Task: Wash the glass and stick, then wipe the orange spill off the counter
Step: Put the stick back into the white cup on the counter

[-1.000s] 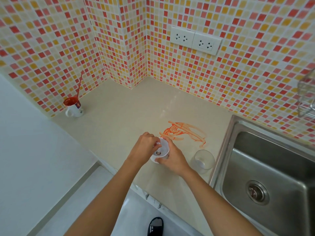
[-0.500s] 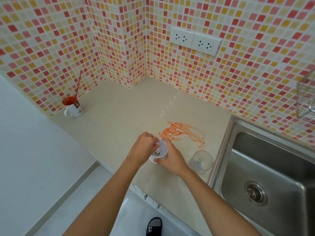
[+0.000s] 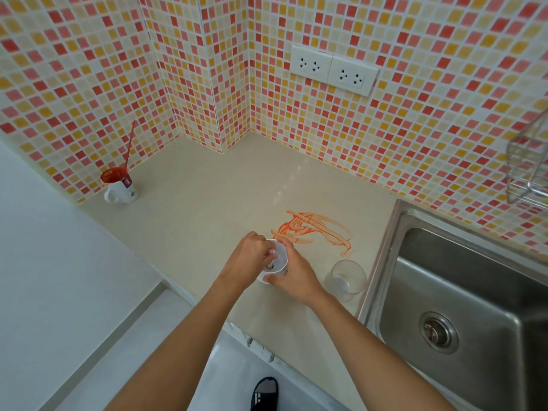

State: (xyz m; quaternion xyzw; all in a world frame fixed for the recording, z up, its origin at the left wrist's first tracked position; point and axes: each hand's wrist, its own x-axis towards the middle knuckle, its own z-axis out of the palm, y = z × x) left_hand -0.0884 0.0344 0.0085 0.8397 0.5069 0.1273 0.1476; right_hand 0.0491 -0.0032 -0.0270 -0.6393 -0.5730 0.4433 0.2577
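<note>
Glass [image 3: 347, 275] is seen standing upright at the worktop's right edge, just beside the sink [image 3: 462, 310], empty and untouched. It lies just to the right of the right hand [image 3: 292, 272], near but apart; the left hand [image 3: 247, 259] is farther off. A small white cup [image 3: 274, 266] near the front edge is clasped by the right hand, while the left hand's fingertips are pinched inside its mouth; what is pinched cannot be told. Stick [image 3: 129, 145] is seen leaning in a red-stained mug [image 3: 118, 186] at the far left corner against the tiled wall, long axis tilted up and right, well apart from both hands. Orange spill [image 3: 314, 231] is noted just behind the hands, undisturbed. The glass is judged the nearer pick, by the right hand
</note>
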